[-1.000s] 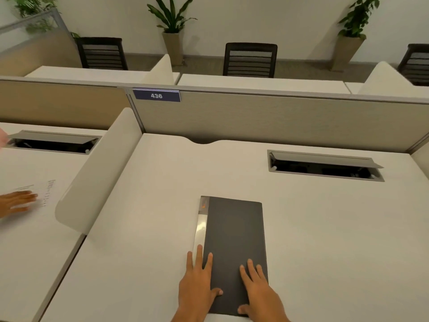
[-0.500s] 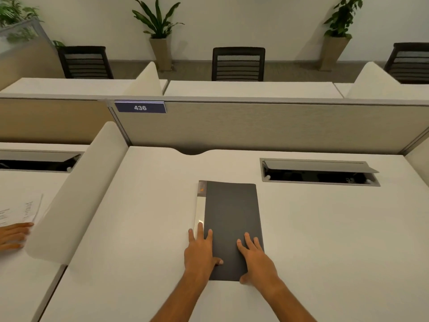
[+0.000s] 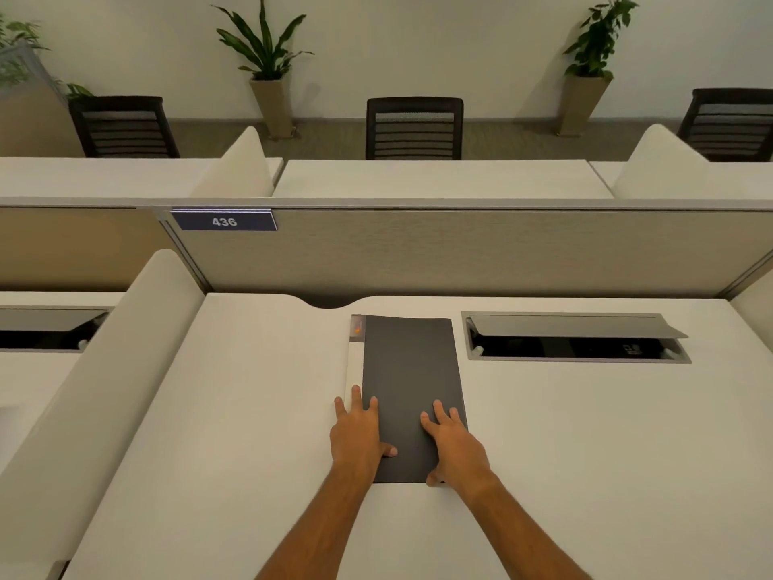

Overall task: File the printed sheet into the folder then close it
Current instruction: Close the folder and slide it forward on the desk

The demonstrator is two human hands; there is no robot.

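Note:
A closed dark grey folder [image 3: 408,366] with a pale spine strip along its left edge lies flat on the white desk [image 3: 234,412], its far end near the partition. My left hand [image 3: 357,433] rests flat on its near left corner, fingers spread, thumb on the cover. Over at the near right corner my right hand [image 3: 454,443] also lies flat, with the thumb at the folder's near edge. Neither hand grips anything. No printed sheet is visible.
An open cable tray [image 3: 573,337] is sunk into the desk right of the folder. A curved white divider [image 3: 108,370] bounds the desk on the left, a beige partition [image 3: 460,253] labelled 436 at the back. Chairs and potted plants stand beyond.
The folder has slid away from me toward the partition with both hands flat on it, arms stretched out. The neighbouring desk's paper and the other person's hand have left the view.

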